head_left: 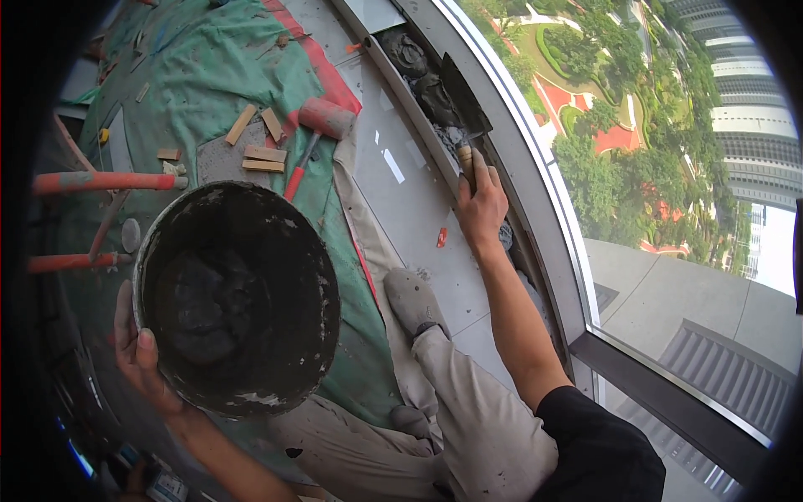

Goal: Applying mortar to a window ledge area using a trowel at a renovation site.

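Note:
My left hand (144, 356) grips the side of a black bucket (305, 259), thumb at its rim. The bucket is tilted so its inside faces me, and wet grey mortar (205, 309) lies at the bottom. Out by the window, my right hand (483, 209) is closed round the wooden handle of a trowel (465, 154). Its dark blade stands over a narrow channel along the window frame. Lumps of grey mortar (435, 96) fill part of that channel, and some touch the trowel near its neck.
A red-headed mallet (326, 119) and several small wood blocks (241, 125) lie on a green sheet (209, 67). Orange-red poles (109, 181) stand left of the bucket. Pale floor tiles (401, 209) run beside the channel. The window glass (577, 151) borders the right side.

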The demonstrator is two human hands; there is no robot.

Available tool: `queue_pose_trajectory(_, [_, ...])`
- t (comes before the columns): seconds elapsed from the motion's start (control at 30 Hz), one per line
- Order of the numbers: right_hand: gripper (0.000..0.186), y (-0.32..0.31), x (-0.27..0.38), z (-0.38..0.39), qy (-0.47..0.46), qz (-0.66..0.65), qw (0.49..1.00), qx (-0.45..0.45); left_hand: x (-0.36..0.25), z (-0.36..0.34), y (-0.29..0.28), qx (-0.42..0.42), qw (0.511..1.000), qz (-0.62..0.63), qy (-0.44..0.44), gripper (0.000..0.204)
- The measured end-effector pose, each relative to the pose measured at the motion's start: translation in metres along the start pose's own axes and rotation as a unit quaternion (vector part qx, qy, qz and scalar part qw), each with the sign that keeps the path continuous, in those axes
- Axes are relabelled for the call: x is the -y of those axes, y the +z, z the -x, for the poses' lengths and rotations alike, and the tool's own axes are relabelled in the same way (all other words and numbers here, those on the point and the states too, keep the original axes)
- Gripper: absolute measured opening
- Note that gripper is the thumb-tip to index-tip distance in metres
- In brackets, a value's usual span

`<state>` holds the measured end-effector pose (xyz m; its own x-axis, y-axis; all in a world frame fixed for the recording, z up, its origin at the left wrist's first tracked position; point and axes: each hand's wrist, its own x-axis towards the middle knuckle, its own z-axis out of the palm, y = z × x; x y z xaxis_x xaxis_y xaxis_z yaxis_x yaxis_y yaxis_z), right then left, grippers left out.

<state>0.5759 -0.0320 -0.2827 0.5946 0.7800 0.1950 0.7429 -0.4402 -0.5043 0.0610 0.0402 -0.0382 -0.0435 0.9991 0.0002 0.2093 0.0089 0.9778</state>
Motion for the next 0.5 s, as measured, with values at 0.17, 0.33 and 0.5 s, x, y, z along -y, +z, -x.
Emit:
queue_pose_trajectory(0.17, [0.062, -0.024, 0.015, -0.005, -0.008, -0.022, 1.000, -0.007, -0.005, 0.002, 0.007, -0.007, 1.000, 0.003, 0.002, 0.097])
queue_pose_trajectory(0.33, [0.054, -0.109, 0.036, 0.019, -0.028, -0.206, 0.978, 0.012, -0.007, 0.004, 0.010, -0.005, 1.000, 0.027, 0.003, 0.098])
queue_pose_trajectory(0.5, [0.052, -0.170, 0.091, 0.031, -0.018, -0.352, 0.867, 0.353, -0.006, 0.001, 0.010, -0.016, 0.997, 0.079, 0.016, 0.083])
